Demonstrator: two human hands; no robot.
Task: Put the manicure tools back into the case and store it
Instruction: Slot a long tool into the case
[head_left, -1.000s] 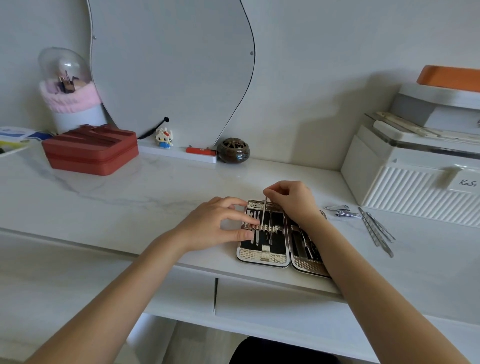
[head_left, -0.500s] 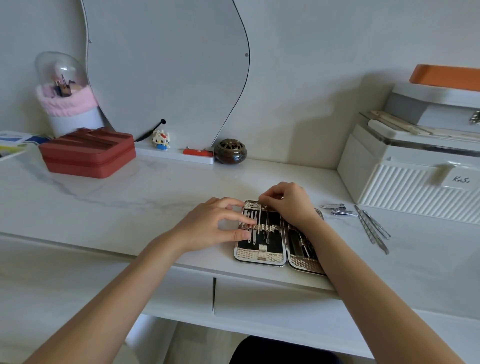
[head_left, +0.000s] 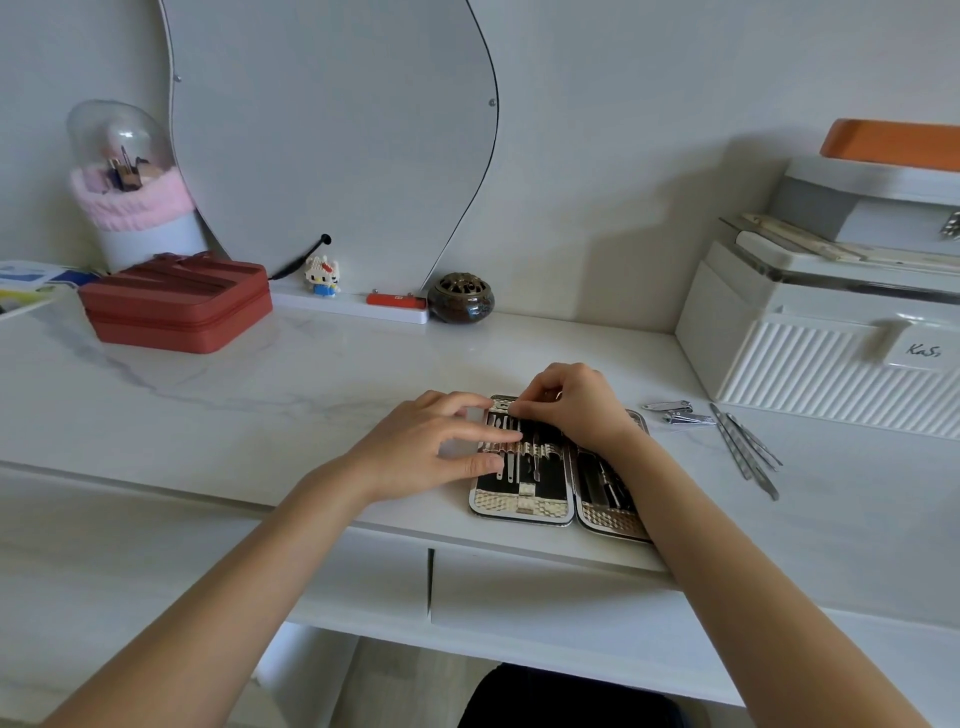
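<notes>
An open manicure case (head_left: 522, 506), black inside with a patterned gold rim, lies near the desk's front edge. Several metal tools sit under its strap. My left hand (head_left: 431, 447) rests on the case's left side, fingers fairly straight, fingertips on the strap and tools. My right hand (head_left: 571, 402) is curled over the top of the left half and pinches a thin metal tool there; my right forearm hides much of the right half. Two nail clippers (head_left: 675, 413) and several long thin metal tools (head_left: 745, 449) lie loose on the desk to the right.
A white ribbed storage box (head_left: 831, 338) stands at the right, close to the loose tools. At the back left sit a red zip case (head_left: 176, 306) and a curved mirror (head_left: 337, 145), with a dark round burner (head_left: 461, 297) beside it. Drawers (head_left: 545, 587) run under the desk edge.
Both hands stay on the case. My right fingertips have moved slightly down and left at the case's top with the thin tool. The loose tools have not moved.
</notes>
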